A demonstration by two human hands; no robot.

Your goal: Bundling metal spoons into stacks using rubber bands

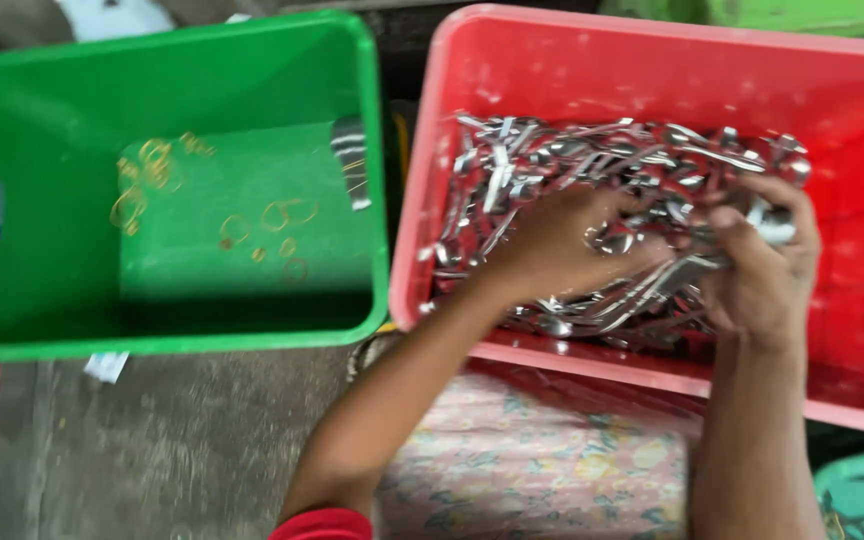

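Both hands were buried in a heap of shiny metal pieces [592, 200] inside a red plastic crate [652, 60] on the right side of the frame. Left hand [562, 245] lay near the centre of the picture, palm down, fingers curled into the heap; whether it truly gripped anything could not be told, since the picture was blurred. Right hand [762, 265] sat just to the right of it, fingers bent around a small bunch of the pieces, and it seemed to pinch them, though blur hid the fingertips. The two hands were close, nearly touching, with metal pieces between them.

The heap filled the middle and upper part of the red crate's floor, spreading above and to the left of the hands. Single pieces looked long and thin, lying in many directions, so no one long axis could be named. The crate's near wall ran just below the wrists, and its left wall stood close beside the left forearm.

To the left, touching or almost touching the red crate, stood a green plastic crate [12, 300]. It held only some thin golden rings [157, 165] scattered on its floor and one silvery piece [350, 160] by its right wall, leaving much bare room. The left hand was the nearer one to it. Flowered cloth [542, 470] showed at lower centre, and a grey floor [172, 440] at lower left.
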